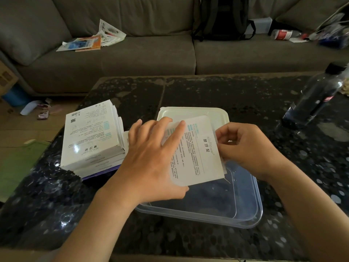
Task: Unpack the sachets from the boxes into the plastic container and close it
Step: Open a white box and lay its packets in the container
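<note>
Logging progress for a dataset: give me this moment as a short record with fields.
left grip: holds the box by its left side, above the container
right grip: pinches the box's right edge
container: open, no sachets visible inside
lid: on the table behind the container
stack of boxes: left of the container
bottle: far right

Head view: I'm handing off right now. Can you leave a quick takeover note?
Left hand holds a box over the container, fingers on top, thumb beneath.
Right hand pinches the box's right edge.
Container sits open on the table, no sachets visible inside; its lid lies just behind.
Stack of boxes waits to the left.
Done: seemingly nothing unpacked yet.
Left: empty every box into the container, then close it.
</note>
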Demonstrator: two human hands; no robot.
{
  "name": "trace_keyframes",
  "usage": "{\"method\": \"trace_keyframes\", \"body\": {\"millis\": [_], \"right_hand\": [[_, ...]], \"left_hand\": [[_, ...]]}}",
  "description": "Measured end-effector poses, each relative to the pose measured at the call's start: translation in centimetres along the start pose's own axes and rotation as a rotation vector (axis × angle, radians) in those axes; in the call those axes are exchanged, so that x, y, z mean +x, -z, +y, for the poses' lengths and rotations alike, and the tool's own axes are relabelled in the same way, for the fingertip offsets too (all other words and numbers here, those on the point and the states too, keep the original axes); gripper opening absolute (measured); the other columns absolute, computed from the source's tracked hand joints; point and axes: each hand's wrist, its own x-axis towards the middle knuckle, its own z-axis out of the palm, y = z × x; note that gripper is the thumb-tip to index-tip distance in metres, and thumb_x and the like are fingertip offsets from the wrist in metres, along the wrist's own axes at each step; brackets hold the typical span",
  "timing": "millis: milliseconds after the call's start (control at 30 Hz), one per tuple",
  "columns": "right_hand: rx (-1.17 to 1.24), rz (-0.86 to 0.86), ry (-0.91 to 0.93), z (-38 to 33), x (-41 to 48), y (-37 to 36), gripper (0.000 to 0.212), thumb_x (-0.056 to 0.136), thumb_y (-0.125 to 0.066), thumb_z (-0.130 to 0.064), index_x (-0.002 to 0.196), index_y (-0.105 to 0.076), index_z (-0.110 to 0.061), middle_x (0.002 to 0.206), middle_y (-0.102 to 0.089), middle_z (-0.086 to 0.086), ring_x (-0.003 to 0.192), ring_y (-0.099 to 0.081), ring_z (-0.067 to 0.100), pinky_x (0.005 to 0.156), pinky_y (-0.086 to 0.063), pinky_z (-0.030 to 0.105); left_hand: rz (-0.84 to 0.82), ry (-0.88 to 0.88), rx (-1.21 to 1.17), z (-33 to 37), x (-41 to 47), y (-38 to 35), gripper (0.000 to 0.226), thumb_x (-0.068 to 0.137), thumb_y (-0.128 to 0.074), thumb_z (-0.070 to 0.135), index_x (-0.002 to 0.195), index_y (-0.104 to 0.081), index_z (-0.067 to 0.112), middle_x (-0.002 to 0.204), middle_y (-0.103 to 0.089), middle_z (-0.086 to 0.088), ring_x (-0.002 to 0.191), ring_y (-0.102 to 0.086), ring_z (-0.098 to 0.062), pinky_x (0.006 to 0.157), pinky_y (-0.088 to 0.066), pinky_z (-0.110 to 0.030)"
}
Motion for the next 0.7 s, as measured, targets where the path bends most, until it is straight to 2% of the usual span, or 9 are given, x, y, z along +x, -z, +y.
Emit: {"method": "trace_keyframes", "body": {"millis": [67, 133, 233, 433, 500, 600, 700], "right_hand": [[0.107, 0.022, -0.038, 0.0, 0.1, 0.2, 0.014, 0.084, -0.076, -0.011, 0.094, -0.069, -0.005, 0.091, -0.077, 0.007, 0.086, -0.076, 0.024, 0.069, -0.064, 0.037], [0.308, 0.032, -0.100, -0.1, 0.1, 0.4, 0.009, 0.091, -0.067, -0.003, 0.097, -0.062, -0.001, 0.091, -0.077, 0.012, 0.090, -0.075, 0.030, 0.064, -0.063, 0.035], [0.499, 0.047, -0.155, -0.5, 0.1, 0.8, 0.009, 0.099, -0.055, -0.003, 0.107, -0.055, -0.001, 0.096, -0.077, 0.011, 0.092, -0.076, 0.027, 0.062, -0.060, 0.032], [0.508, 0.150, -0.159, -0.9, 0.1, 0.9, 0.018, 0.101, -0.052, -0.005, 0.117, -0.057, -0.012, 0.098, -0.078, 0.005, 0.091, -0.076, 0.023, 0.069, -0.064, 0.039], [0.474, 0.204, -0.160, -0.9, 0.2, 0.7, 0.020, 0.102, -0.052, -0.005, 0.118, -0.057, -0.015, 0.097, -0.078, 0.001, 0.091, -0.076, 0.020, 0.072, -0.063, 0.042], [0.380, 0.254, -0.205, -0.7, 0.3, 0.5, 0.020, 0.103, -0.051, -0.006, 0.118, -0.057, -0.019, 0.090, -0.078, -0.006, 0.086, -0.076, 0.012, 0.071, -0.064, 0.040], [0.438, 0.205, -0.301, -0.6, 0.2, 0.6, 0.024, 0.103, -0.047, -0.002, 0.120, -0.058, -0.015, 0.104, -0.075, 0.006, 0.087, -0.077, 0.021, 0.069, -0.063, 0.049]], "left_hand": [[-0.009, 0.009, -0.017, -0.5, 0.0, 0.3, 0.124, 0.051, -0.069, 0.078, 0.153, -0.018, 0.029, 0.152, -0.030, -0.001, 0.139, -0.027, -0.028, 0.119, -0.017, -0.060], [-0.007, 0.024, -0.044, -1.3, -0.1, 0.6, 0.124, 0.051, -0.067, 0.079, 0.153, -0.018, 0.029, 0.152, -0.029, 0.001, 0.138, -0.026, -0.027, 0.118, -0.020, -0.060], [0.023, 0.037, -0.068, -2.5, -0.4, 0.9, 0.123, 0.051, -0.066, 0.079, 0.153, -0.023, 0.026, 0.150, -0.031, 0.002, 0.136, -0.028, -0.025, 0.116, -0.023, -0.057], [0.059, 0.056, -0.148, -4.0, -1.0, 1.4, 0.124, 0.051, -0.068, 0.079, 0.154, -0.021, 0.029, 0.151, -0.031, 0.006, 0.137, -0.028, -0.019, 0.113, -0.021, -0.042], [0.095, 0.056, -0.211, -4.3, -1.1, 1.7, 0.122, 0.052, -0.068, 0.078, 0.154, -0.023, 0.028, 0.149, -0.033, 0.009, 0.135, -0.026, -0.009, 0.110, -0.020, -0.038], [0.137, 0.082, -0.332, -4.4, -1.2, 2.0, 0.120, 0.052, -0.069, 0.076, 0.154, -0.025, 0.030, 0.145, -0.032, 0.017, 0.127, -0.017, 0.016, 0.108, -0.020, -0.030], [0.156, 0.085, -0.419, -4.5, -1.4, 2.2, 0.114, 0.053, -0.071, 0.074, 0.151, -0.022, 0.042, 0.135, -0.028, 0.036, 0.126, -0.017, 0.022, 0.103, -0.020, -0.021]]}}
